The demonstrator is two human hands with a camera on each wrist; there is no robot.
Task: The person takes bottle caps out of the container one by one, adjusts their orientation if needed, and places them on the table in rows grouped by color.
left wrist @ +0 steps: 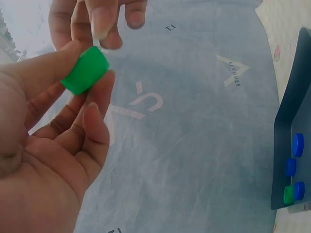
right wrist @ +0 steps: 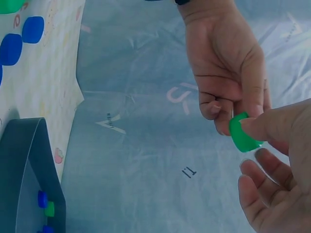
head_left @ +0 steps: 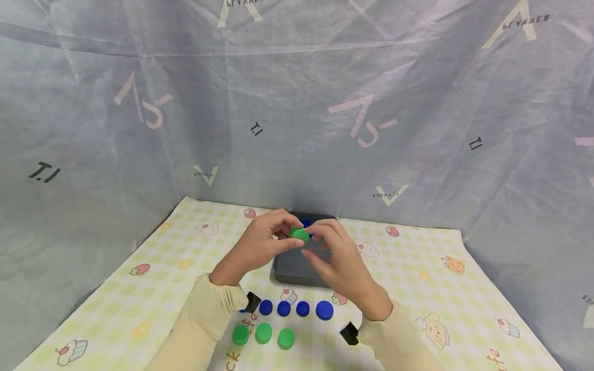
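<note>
My left hand (head_left: 260,241) pinches a green bottle cap (head_left: 300,235) between thumb and fingers, above a dark grey tray (head_left: 297,279). Beside the cap is my right hand (head_left: 342,260), its thumb and fingers spread apart. Its index fingertip is close to the cap; whether it touches cannot be told. In the left wrist view, the cap (left wrist: 86,71) is seen side-on in the left fingers. Inside the tray lie several blue caps (left wrist: 298,145) and a green cap (left wrist: 288,195), partly hidden by my hands in the head view.
Nearer than the tray, several blue caps (head_left: 284,308) form a row, the leftmost partly covered by the left wrist's black device (head_left: 252,302). In front of them lie three green caps (head_left: 263,333). A checked tablecloth (head_left: 176,288) covers the table, with grey fabric (head_left: 278,103) hanging behind.
</note>
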